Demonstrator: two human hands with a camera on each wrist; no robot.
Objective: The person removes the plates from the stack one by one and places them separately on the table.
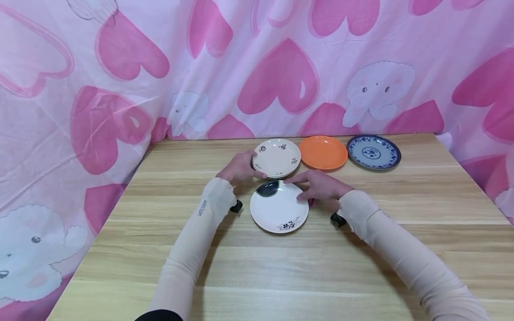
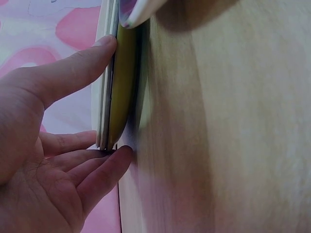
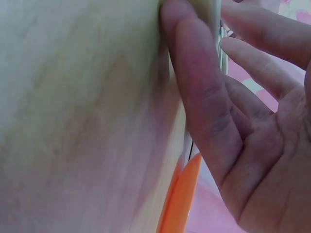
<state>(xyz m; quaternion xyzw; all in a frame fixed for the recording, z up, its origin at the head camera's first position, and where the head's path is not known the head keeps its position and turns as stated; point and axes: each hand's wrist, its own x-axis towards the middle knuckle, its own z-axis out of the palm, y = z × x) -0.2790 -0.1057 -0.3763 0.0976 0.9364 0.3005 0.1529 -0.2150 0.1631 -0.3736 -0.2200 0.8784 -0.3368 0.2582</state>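
Note:
At the back of the table my left hand (image 1: 239, 168) holds the left side of a stack of plates (image 1: 277, 157). The top plate is cream with small dark floral marks. In the left wrist view the thumb and fingers (image 2: 104, 174) touch the stack's rims, above a yellowish lower dish (image 2: 123, 87). My right hand (image 1: 320, 185) grips the upper right rim of a white plate (image 1: 277, 213) with a black patch and a dark flower print. This plate lies just in front of the stack; its underside is mostly hidden.
An orange plate (image 1: 323, 153) sits right of the stack, and a blue-and-white patterned plate (image 1: 374, 152) lies beyond it. The wooden table (image 1: 281, 276) meets a pink heart-print cloth (image 1: 277, 80) at its back and left edges.

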